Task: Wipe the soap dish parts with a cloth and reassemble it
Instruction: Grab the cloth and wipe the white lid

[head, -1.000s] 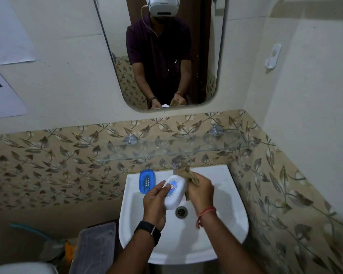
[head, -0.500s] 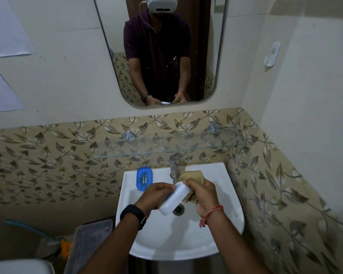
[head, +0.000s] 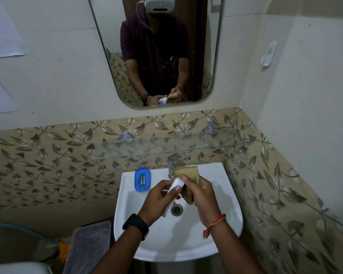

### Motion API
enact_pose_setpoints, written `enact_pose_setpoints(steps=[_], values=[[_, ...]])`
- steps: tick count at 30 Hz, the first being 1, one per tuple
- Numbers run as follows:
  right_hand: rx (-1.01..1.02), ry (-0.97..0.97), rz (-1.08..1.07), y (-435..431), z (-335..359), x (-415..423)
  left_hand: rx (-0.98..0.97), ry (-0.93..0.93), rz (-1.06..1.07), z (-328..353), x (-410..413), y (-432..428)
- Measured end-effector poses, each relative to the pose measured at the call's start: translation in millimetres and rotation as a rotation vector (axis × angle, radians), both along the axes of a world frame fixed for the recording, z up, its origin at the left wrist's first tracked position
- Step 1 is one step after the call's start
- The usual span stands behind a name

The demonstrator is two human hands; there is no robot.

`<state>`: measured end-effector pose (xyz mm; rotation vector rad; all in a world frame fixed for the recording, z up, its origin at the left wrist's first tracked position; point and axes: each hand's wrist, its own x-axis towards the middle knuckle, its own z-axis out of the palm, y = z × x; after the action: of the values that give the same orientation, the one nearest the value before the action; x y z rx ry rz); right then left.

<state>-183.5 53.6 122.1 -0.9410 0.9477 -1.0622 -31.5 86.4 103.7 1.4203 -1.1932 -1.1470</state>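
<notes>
Over the white basin (head: 222,224), a white soap dish part (head: 175,185) is being gripped by the left hand (head: 156,200), whose fingers are being closed around it from the 9 o'clock side, with the thumb being pressed on its upper face. A tan cloth (head: 188,175) is being clutched by the right hand (head: 201,196), bunched in the closed fingers and being pressed against the white part at its 3 o'clock edge. The two hands are being held close together, directly above the drain (head: 177,210).

The blue slotted insert (head: 143,179) is being left on the basin's rim at about 10 o'clock from the hands, apart from the white part. The tap (head: 171,167) is being partly covered by the cloth at 12 o'clock. A black watch (head: 136,226) is being worn on the left wrist and a red thread (head: 214,224) on the right. Higher at 12 o'clock, a glass shelf (head: 166,147) is being carried on the leaf-patterned tiles, and the hands with the dish part are being reflected in the mirror (head: 156,56). At 8 o'clock, beside the basin, a clear lidded container (head: 87,248) is being seen.
</notes>
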Motion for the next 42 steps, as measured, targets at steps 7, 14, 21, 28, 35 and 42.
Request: enact_pose_setpoints(steps=[7, 14, 21, 28, 35, 42], values=[[0.032, 0.027, -0.115, -6.4, 2.1, 1.3, -0.042, 0.142, -0.009, 3.6, 0.1, -0.9], [0.093, -0.069, -0.016, -8.7, -16.8, 15.3, -0.150, 0.106, 0.215, 12.6, -7.4, -10.4], [-0.142, 0.381, -0.146, -23.0, -14.5, 17.8, -0.250, -0.121, 0.324, 6.4, 2.6, -25.2], [-0.125, 0.334, -0.227, 8.3, -30.0, 28.3, -0.238, -0.147, 0.668, 4.5, 6.0, -43.5], [-0.022, 0.266, -0.330, -4.6, -21.3, 26.8, -0.330, -0.128, 0.807, -6.8, -13.7, -36.2], [-0.127, 0.376, -0.190, -7.9, -30.8, 10.0, -0.305, 0.014, 0.765, -16.1, -18.2, -20.9]])
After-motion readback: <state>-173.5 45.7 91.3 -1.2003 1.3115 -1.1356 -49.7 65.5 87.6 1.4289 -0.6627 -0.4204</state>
